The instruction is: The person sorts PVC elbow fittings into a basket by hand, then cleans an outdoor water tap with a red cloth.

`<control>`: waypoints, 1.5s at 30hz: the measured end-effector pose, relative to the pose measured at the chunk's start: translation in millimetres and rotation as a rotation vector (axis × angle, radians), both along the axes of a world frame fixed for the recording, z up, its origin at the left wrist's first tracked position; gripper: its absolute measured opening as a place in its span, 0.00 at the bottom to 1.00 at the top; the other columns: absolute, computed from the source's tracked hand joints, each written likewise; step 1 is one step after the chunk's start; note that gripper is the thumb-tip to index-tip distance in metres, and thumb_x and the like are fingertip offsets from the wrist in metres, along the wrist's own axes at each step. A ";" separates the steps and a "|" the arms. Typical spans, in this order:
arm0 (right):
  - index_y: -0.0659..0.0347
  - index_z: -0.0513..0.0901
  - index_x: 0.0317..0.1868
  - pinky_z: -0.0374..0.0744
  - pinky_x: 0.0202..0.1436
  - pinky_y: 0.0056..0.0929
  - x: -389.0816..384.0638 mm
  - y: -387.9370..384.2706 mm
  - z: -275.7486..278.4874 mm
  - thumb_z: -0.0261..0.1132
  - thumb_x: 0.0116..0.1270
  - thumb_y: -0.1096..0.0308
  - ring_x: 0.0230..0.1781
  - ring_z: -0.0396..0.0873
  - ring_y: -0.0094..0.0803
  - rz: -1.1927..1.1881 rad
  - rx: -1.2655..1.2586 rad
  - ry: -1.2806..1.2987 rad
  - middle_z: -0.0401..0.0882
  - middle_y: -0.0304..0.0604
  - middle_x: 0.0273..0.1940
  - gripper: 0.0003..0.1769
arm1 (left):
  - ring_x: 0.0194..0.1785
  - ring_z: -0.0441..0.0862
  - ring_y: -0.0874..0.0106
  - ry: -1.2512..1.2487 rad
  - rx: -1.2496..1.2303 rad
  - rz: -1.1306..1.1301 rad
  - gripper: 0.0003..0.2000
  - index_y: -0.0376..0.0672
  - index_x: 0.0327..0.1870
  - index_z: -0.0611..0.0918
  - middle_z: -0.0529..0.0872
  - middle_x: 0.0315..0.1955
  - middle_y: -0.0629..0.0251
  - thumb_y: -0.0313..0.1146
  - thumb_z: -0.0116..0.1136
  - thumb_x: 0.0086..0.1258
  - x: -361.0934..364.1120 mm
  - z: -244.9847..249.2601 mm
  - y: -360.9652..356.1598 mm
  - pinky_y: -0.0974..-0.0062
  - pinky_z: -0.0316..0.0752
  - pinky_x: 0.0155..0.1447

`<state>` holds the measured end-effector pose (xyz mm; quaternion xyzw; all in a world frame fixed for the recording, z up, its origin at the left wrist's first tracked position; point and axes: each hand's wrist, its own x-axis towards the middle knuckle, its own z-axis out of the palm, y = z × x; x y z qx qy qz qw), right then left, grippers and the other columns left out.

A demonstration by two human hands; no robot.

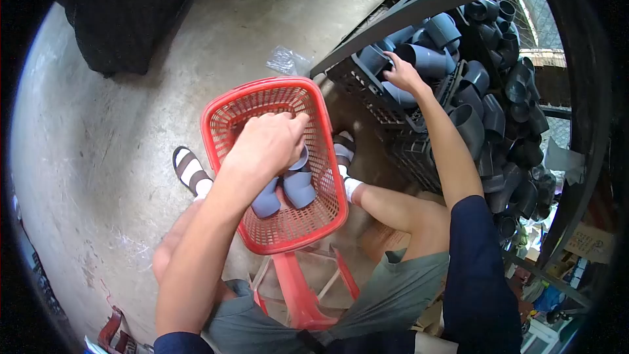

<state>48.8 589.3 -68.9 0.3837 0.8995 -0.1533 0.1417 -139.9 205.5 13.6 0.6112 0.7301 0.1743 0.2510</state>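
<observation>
A red plastic basket point(335, 187) rests between my legs with several grey plastic pipe elbows point(299, 189) inside. My left hand point(270, 139) reaches into the basket from above, back of the hand up and fingers curled down. Right under those fingers is the end of a grey pipe fitting point(301, 158); the fingertips' hold on it is partly hidden. On the right, my right hand point(403, 75) is over a black crate point(368, 92) full of grey fittings. Its fingers are apart, the forefinger stretched near the rim of a grey fitting point(372, 59).
A dark metal frame point(432, 1) arches over the crates. More fittings point(501, 124) are piled behind it. Beneath the basket is a red plastic stool point(293, 288). Crumpled clear plastic point(288, 61) lies on the concrete floor point(124, 157); something covered in black point(124, 19) stands at upper left.
</observation>
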 end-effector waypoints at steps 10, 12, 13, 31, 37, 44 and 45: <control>0.65 0.84 0.40 0.79 0.33 0.32 5.0 -42.3 78.7 0.63 0.74 0.44 0.26 0.85 0.34 -0.295 -0.106 0.357 0.84 0.48 0.29 0.27 | 0.50 0.84 0.53 -0.099 0.176 -0.018 0.18 0.40 0.57 0.79 0.84 0.43 0.51 0.35 0.62 0.69 17.2 -3.4 19.1 0.58 0.81 0.53; 0.63 0.83 0.38 0.74 0.25 0.28 21.9 -67.4 127.2 0.62 0.75 0.47 0.19 0.80 0.27 -0.274 -0.091 0.407 0.79 0.41 0.22 0.24 | 0.57 0.80 0.52 -0.161 0.356 0.042 0.24 0.41 0.64 0.76 0.81 0.52 0.50 0.37 0.65 0.68 22.0 6.3 21.2 0.58 0.78 0.59; 0.62 0.82 0.36 0.72 0.23 0.27 26.2 -85.4 154.1 0.62 0.76 0.49 0.18 0.78 0.25 -0.277 -0.074 0.416 0.77 0.39 0.19 0.22 | 0.61 0.78 0.51 -0.191 0.448 0.072 0.28 0.42 0.68 0.74 0.80 0.56 0.49 0.37 0.66 0.67 24.3 12.4 23.6 0.58 0.77 0.62; 0.59 0.55 0.79 0.78 0.66 0.60 11.9 27.9 57.0 0.75 0.65 0.50 0.69 0.70 0.56 -1.858 -0.835 1.020 0.63 0.56 0.74 0.51 | 0.59 0.82 0.63 -1.827 0.321 1.110 0.41 0.45 0.70 0.72 0.81 0.56 0.52 0.66 0.63 0.63 -22.8 72.3 13.7 0.54 0.79 0.61; 0.44 0.73 0.68 0.69 0.67 0.62 16.5 64.3 -20.5 0.71 0.63 0.36 0.67 0.73 0.44 -1.496 -0.693 1.033 0.77 0.41 0.66 0.39 | 0.68 0.75 0.49 -2.155 0.751 1.174 0.33 0.46 0.68 0.76 0.78 0.66 0.49 0.59 0.64 0.68 -88.0 50.2 -19.8 0.37 0.69 0.73; 0.45 0.79 0.60 0.73 0.59 0.50 22.8 32.2 16.3 0.69 0.59 0.36 0.56 0.79 0.37 -1.506 -0.773 0.962 0.84 0.38 0.55 0.34 | 0.66 0.76 0.53 -1.973 0.689 1.221 0.35 0.48 0.67 0.76 0.77 0.66 0.53 0.60 0.66 0.63 -88.5 54.5 -19.7 0.42 0.72 0.70; 0.47 0.78 0.61 0.74 0.59 0.49 30.5 15.6 28.0 0.69 0.59 0.35 0.56 0.79 0.37 -1.502 -0.789 0.963 0.83 0.39 0.55 0.35 | 0.66 0.76 0.53 -1.935 0.684 1.257 0.36 0.48 0.67 0.76 0.78 0.65 0.54 0.61 0.66 0.62 -87.6 56.5 -18.0 0.42 0.72 0.69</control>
